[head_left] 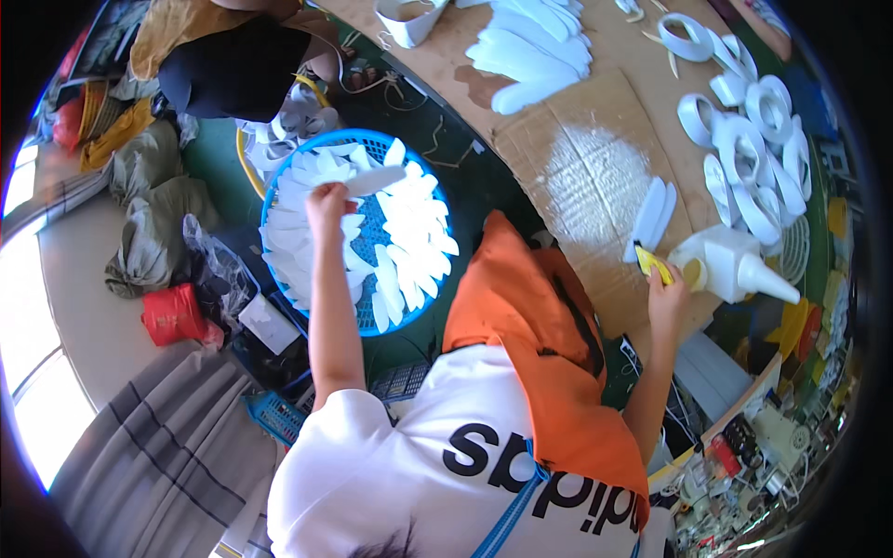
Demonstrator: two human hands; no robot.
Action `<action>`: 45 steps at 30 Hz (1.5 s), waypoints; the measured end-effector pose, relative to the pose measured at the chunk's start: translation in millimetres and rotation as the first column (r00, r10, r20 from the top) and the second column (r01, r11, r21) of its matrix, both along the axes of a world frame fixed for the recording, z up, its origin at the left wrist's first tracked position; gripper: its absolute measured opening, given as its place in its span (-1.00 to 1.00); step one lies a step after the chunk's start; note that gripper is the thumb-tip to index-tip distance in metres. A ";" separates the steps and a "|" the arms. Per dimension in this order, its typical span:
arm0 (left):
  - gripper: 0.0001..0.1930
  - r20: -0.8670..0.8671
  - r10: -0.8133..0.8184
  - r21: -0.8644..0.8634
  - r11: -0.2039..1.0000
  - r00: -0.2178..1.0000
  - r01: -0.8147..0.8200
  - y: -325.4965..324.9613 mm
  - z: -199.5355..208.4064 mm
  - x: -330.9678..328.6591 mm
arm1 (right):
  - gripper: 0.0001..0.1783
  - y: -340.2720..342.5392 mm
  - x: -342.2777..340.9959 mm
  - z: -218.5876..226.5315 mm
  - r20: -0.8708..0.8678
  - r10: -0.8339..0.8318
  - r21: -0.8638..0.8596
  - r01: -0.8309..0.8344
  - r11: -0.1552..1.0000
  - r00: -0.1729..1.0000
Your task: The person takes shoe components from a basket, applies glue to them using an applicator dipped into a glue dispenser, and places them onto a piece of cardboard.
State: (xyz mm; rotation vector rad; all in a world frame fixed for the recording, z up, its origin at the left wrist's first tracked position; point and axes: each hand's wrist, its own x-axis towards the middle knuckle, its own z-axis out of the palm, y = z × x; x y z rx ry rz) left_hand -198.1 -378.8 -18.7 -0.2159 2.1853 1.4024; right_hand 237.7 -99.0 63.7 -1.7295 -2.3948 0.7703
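My left hand (327, 206) pinches one end of a flat, white insole-shaped piece (377, 179) above a round blue plastic basket (437, 307). Many similar white pieces (409, 232) lie in the basket, fanned around its inside. At the cardboard's right side, my right hand (668, 290) is closed around a yellow-handled brush (653, 264) with a dark tip. The brush tip is close to two white pieces (649, 219) lying side by side on the cardboard sheet (595, 98). White smears (595, 177) cover the cardboard's middle. A white spouted container (735, 265) stands beside my right hand.
Several looped white strips (744, 139) are heaped on the table's right. A pile of white pieces (535, 51) and a white tub (409, 23) sit at the far side. Another person (233, 65) is at the upper left. A red bag (174, 314) lies left of the basket.
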 end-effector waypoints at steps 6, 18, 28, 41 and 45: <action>-0.77 -0.309 -0.238 -0.572 0.820 0.921 0.020 14.7 -157.8 -20.0 | -0.72 -6.4 -14.0 0.4 -0.022 0.086 0.035 -0.086 0.996 0.996; -0.66 -0.582 0.157 0.330 0.942 0.798 0.055 190.9 -12.4 -0.8 | -0.78 57.1 -20.1 -18.9 -0.127 -0.095 0.229 0.122 0.966 0.987; -0.59 -0.561 -0.739 -0.497 -0.059 -0.372 0.866 370.5 25.0 214.0 | -0.72 10.7 -10.2 -29.4 -0.380 0.230 0.162 -0.180 0.970 0.896; -0.76 -0.618 -0.785 -0.205 0.097 -0.052 0.974 325.9 69.5 222.6 | -0.75 7.1 53.6 2.3 -0.263 -0.526 0.224 0.581 0.782 0.809; -0.78 -0.869 -0.408 -0.349 0.100 -0.281 0.932 256.7 76.8 224.2 | -0.74 -23.4 34.5 7.7 -0.441 -0.445 0.219 0.574 0.789 0.780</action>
